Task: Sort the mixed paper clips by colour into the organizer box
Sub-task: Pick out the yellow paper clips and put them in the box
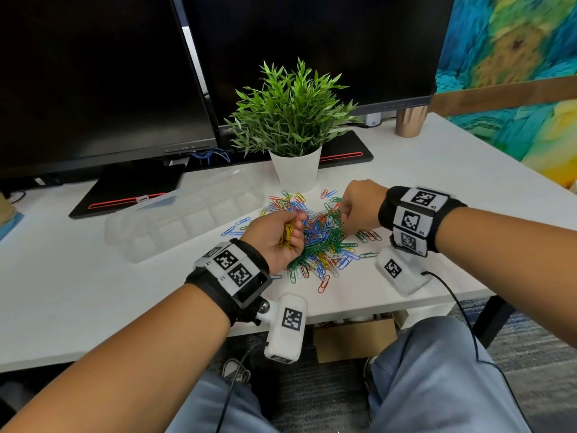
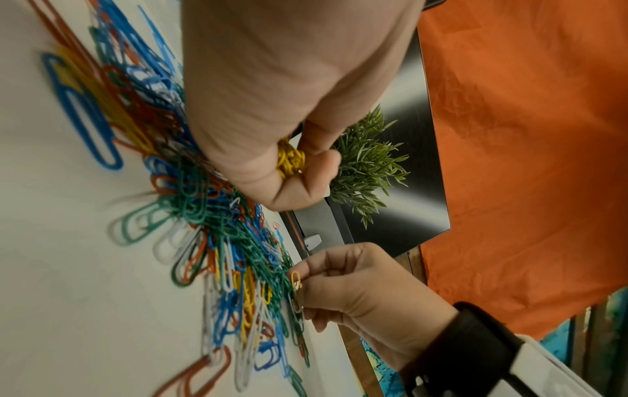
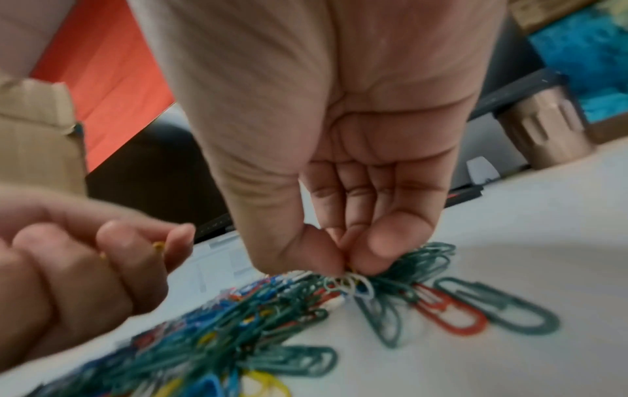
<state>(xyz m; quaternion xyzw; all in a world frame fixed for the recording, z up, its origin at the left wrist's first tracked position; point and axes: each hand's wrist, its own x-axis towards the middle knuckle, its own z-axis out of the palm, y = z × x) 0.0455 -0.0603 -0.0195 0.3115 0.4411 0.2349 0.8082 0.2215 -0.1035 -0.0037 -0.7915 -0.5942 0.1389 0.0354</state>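
A heap of mixed coloured paper clips (image 1: 318,239) lies on the white desk in front of the plant pot. My left hand (image 1: 278,235) hovers over the heap's left side, palm up, fingers curled round a bunch of yellow clips (image 2: 290,158). At the heap's right edge my right hand (image 1: 359,210) reaches down, thumb and fingertips pinching a yellow clip (image 2: 296,279) out of the pile (image 3: 350,282). The clear organizer box (image 1: 184,220) sits open to the left of the heap, its compartments looking empty.
A potted plant (image 1: 293,126) stands just behind the heap. Two dark monitors (image 1: 93,79) with black bases line the back. A copper cup (image 1: 410,120) stands at the back right. The desk's front edge (image 1: 343,310) runs close below the heap.
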